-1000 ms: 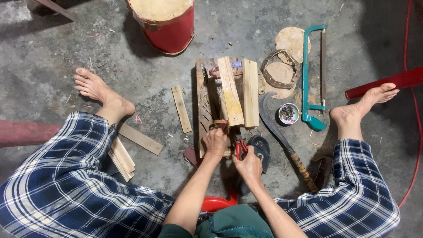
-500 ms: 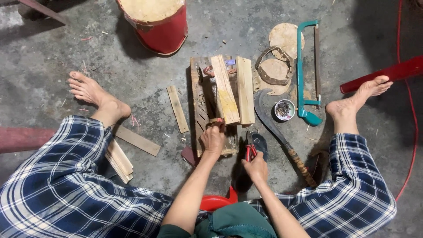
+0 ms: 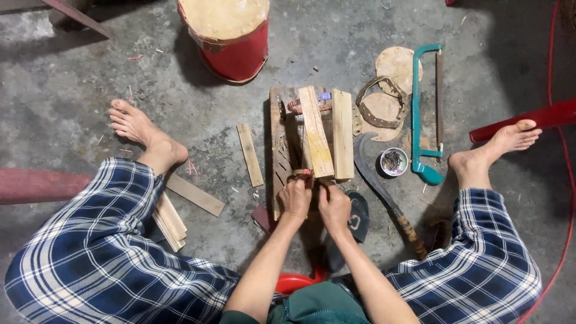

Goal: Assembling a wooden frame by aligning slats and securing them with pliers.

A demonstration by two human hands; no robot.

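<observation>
1. Rough grey concrete floor [image 3: 90, 90], gritty, scattered with chips. A person sits on it, legs spread in blue-white plaid trousers, feet bare.
2. Pale flat wooden slat [image 3: 316, 132] – long, thin, yellowish patch near its near end – lies on a darker weathered board [image 3: 276, 138], with a second pale slat [image 3: 342, 135] just beside it on the right.
3. Left hand [image 3: 296, 198] and right hand [image 3: 334, 207] sit side by side at the near end of the slat, touching it. Fingers of both are curled closed; the left seems to press the slat end, what the right grips is hidden – cannot tell.
4. Versus half a second ago: the right hand moved up from beside the dark sandal [image 3: 359, 219] to meet the left; the red-handled tool seen in it is no longer visible.
5. Slat long axis runs away from the person, far end tilted slightly left.
6. Around: red drum [image 3: 237, 51] with tan top, teal hacksaw [image 3: 420, 114], curved dark knife [image 3: 375, 174] with wrapped handle, small round tin of nails [image 3: 393, 161], loose slat [image 3: 249, 155] left of the board.
</observation>
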